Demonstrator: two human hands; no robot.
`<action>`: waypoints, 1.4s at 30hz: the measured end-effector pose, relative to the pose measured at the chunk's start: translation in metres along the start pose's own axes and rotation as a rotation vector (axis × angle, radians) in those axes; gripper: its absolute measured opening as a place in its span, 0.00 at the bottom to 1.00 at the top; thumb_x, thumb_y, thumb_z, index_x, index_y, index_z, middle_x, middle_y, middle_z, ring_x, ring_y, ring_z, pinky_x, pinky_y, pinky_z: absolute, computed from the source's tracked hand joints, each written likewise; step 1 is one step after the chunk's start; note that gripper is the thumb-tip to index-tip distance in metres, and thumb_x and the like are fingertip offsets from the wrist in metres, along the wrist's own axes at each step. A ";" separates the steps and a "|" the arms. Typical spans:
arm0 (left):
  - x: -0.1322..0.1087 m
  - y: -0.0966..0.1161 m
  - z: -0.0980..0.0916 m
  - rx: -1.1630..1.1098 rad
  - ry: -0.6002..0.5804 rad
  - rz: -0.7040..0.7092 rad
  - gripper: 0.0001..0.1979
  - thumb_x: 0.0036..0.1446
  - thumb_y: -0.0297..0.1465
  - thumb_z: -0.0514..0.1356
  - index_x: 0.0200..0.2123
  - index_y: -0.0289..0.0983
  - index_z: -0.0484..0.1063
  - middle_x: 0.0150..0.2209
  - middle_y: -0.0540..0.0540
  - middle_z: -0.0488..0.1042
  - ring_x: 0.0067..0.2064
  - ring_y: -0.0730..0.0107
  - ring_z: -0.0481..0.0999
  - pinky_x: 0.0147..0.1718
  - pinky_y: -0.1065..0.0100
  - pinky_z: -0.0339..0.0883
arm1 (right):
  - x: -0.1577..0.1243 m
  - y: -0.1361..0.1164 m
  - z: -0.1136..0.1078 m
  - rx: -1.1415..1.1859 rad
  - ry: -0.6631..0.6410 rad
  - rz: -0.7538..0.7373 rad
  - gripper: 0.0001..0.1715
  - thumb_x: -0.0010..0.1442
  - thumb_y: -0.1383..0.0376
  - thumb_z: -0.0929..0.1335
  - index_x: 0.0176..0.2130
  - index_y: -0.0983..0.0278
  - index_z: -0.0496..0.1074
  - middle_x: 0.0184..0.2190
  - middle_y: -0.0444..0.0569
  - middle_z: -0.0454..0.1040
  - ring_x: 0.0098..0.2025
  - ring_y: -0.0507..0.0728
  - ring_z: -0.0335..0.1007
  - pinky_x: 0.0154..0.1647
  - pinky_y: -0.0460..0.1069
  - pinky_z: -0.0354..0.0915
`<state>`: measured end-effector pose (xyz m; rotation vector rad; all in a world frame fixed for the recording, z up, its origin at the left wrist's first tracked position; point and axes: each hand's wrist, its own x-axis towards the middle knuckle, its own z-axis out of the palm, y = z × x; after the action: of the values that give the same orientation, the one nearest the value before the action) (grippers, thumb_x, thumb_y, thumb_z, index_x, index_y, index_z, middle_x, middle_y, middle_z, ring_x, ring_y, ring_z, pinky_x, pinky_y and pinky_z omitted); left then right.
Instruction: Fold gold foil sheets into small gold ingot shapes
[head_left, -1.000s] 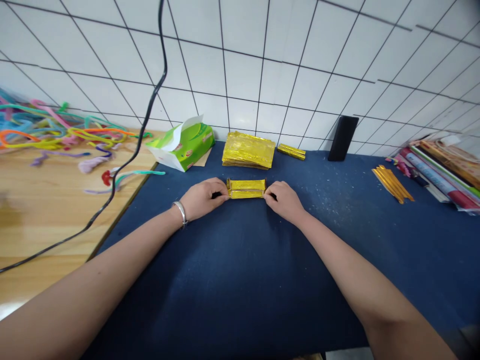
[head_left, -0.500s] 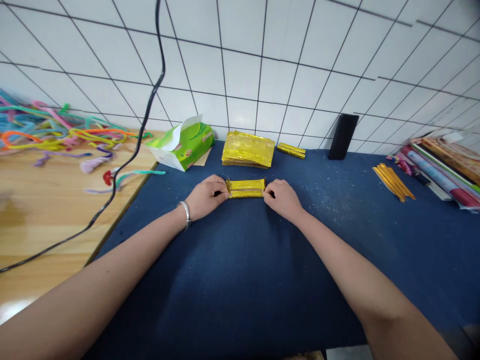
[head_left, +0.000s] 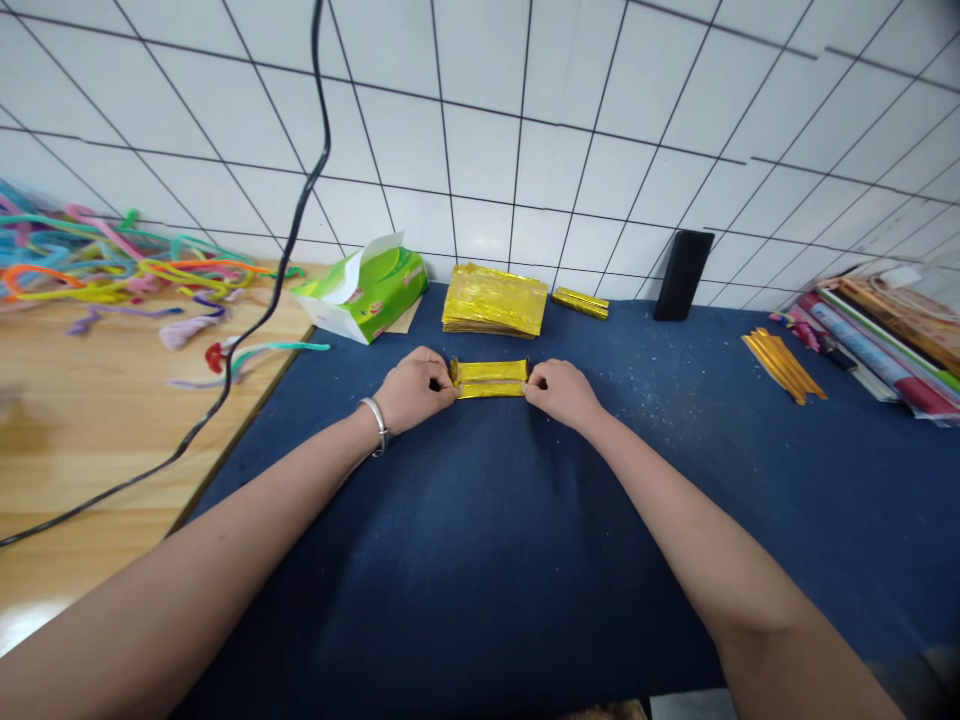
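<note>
A folded sheet of shiny gold foil paper (head_left: 491, 372) lies on the dark blue table cover, with a lengthwise gap along its lower part. My left hand (head_left: 417, 388), with a silver bangle at the wrist, pinches its left end. At the right end my right hand (head_left: 561, 392) grips it between thumb and fingers. Both ends of the paper stand up slightly in dark edges. Just behind it rests a stack of gold foil paper (head_left: 495, 298). A narrow folded gold strip (head_left: 580, 302) sits to the right of that stack.
A green tissue pack (head_left: 371, 290) stands by the tiled wall. Colourful pipe cleaners (head_left: 112, 262) cover the wooden surface at left, crossed by a black cable (head_left: 281, 270). A black phone-like slab (head_left: 683, 275) leans on the wall. Folded gold strips (head_left: 784, 364) and books (head_left: 885, 340) lie right.
Both hands keep their hold on the gold foil paper. Its lower fold looks a little more opened, with a wider gap. The view has shifted very slightly.
</note>
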<state>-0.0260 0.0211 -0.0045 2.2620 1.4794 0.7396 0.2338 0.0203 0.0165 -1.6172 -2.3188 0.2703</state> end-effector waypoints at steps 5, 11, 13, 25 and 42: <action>0.000 -0.003 0.001 0.007 -0.010 0.018 0.06 0.49 0.33 0.60 0.24 0.37 0.71 0.34 0.48 0.69 0.40 0.68 0.67 0.43 0.64 0.64 | 0.000 0.002 -0.001 0.018 -0.004 -0.016 0.11 0.54 0.60 0.65 0.25 0.62 0.68 0.28 0.46 0.70 0.32 0.52 0.64 0.33 0.46 0.55; -0.004 -0.003 -0.003 0.035 -0.003 0.080 0.05 0.50 0.33 0.60 0.29 0.37 0.70 0.33 0.48 0.70 0.40 0.67 0.68 0.43 0.63 0.64 | -0.006 0.003 -0.001 0.026 0.047 -0.039 0.08 0.55 0.60 0.66 0.28 0.62 0.66 0.27 0.44 0.69 0.31 0.52 0.62 0.31 0.46 0.53; -0.007 0.002 -0.005 0.112 -0.014 0.133 0.04 0.53 0.33 0.59 0.30 0.38 0.71 0.34 0.48 0.70 0.40 0.67 0.68 0.43 0.63 0.63 | -0.009 0.003 0.000 0.008 0.075 -0.073 0.08 0.56 0.61 0.66 0.28 0.62 0.66 0.28 0.44 0.69 0.31 0.52 0.62 0.32 0.46 0.54; -0.020 0.036 -0.025 0.684 -0.182 0.441 0.11 0.58 0.23 0.50 0.39 0.36 0.71 0.34 0.42 0.73 0.38 0.63 0.71 0.38 0.62 0.62 | -0.022 -0.002 -0.010 -0.355 0.061 -0.396 0.14 0.65 0.67 0.57 0.38 0.67 0.70 0.34 0.53 0.70 0.38 0.57 0.60 0.40 0.51 0.55; -0.006 0.008 -0.017 0.438 -0.120 0.454 0.11 0.58 0.27 0.49 0.40 0.36 0.70 0.37 0.42 0.70 0.42 0.64 0.68 0.45 0.63 0.64 | -0.017 -0.003 -0.025 -0.497 -0.012 -0.569 0.11 0.61 0.73 0.59 0.38 0.67 0.70 0.35 0.54 0.70 0.38 0.58 0.58 0.35 0.51 0.52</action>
<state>-0.0322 0.0124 0.0117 2.9726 1.1665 0.4040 0.2449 0.0028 0.0383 -1.0366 -2.8785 -0.4542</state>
